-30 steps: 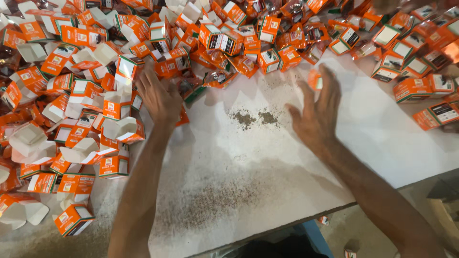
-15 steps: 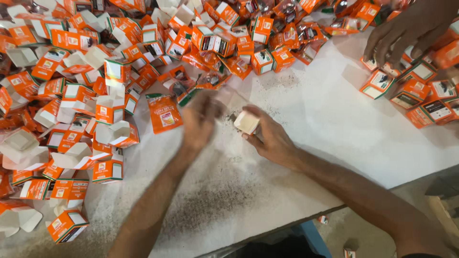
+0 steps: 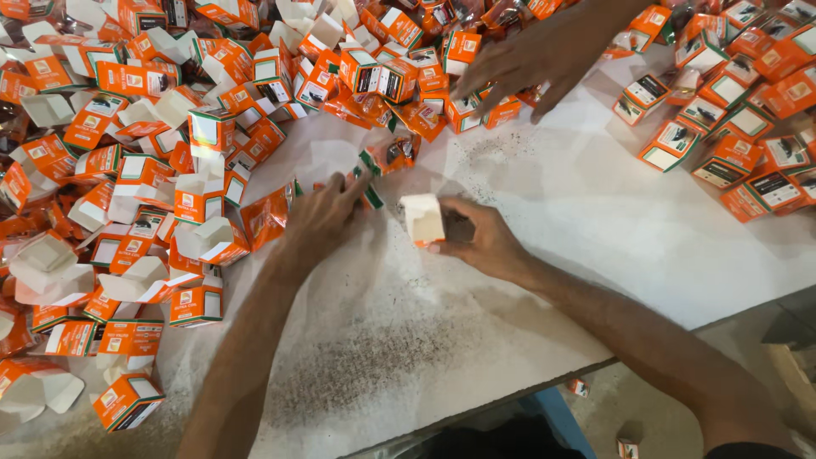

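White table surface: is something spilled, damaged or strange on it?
Yes. Dark fine grains are scattered over the white table surface, densest near its front edge and beside the other person's hand. Small orange cartons lie in a disordered heap, many open. A few have fallen to the floor.

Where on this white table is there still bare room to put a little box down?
The white table is bare between the right hand, the front edge and the orange cartons at right. A dusty patch lies near the left forearm. The heap of cartons crowds the left and back, where another person's hand reaches.
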